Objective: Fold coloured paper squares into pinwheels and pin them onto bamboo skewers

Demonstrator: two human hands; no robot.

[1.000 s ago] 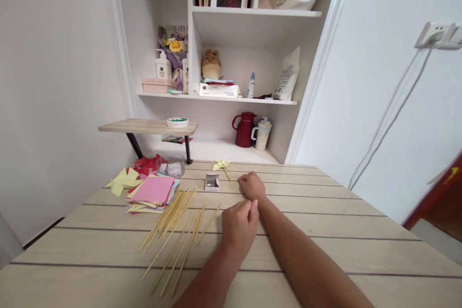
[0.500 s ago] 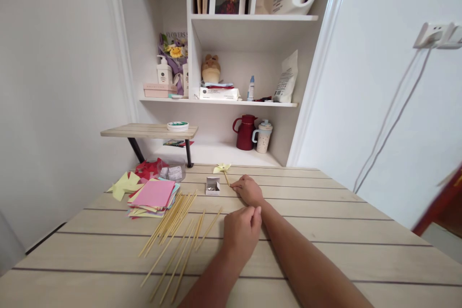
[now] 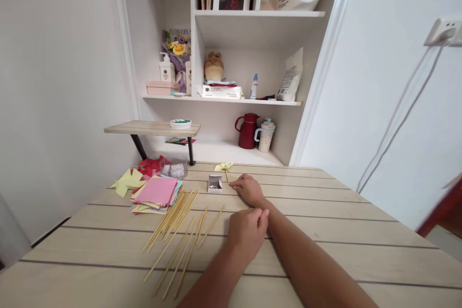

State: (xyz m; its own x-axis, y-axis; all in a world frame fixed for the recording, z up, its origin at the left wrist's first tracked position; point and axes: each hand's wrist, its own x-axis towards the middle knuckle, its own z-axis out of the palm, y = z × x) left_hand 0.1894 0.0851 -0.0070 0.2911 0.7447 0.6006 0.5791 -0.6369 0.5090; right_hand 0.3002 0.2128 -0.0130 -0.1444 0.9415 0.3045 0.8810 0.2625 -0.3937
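Observation:
My right hand (image 3: 250,189) lies on the wooden table (image 3: 325,211) with its fingers curled. The fingertips are pinched at the lower end of the stick of a small yellow paper pinwheel (image 3: 224,167). My left hand (image 3: 249,232) rests nearer to me against my right forearm, thumb pressed to the curled fingers. What it holds, if anything, is hidden. A small open white box (image 3: 215,184) stands just left of my right hand. Several bamboo skewers (image 3: 180,226) lie loose to the left of my left hand.
A stack of coloured paper squares (image 3: 156,192), yellow folded pieces (image 3: 127,181), red scraps (image 3: 150,165) and a clear tub (image 3: 175,169) sit at the far left. A small raised shelf (image 3: 151,128) and wall shelves with a red jug (image 3: 247,131) stand behind the table.
My right hand has slid a little left until its fingertips reached the pinwheel's stick. My left hand has stayed almost in place. The view has shifted slightly.

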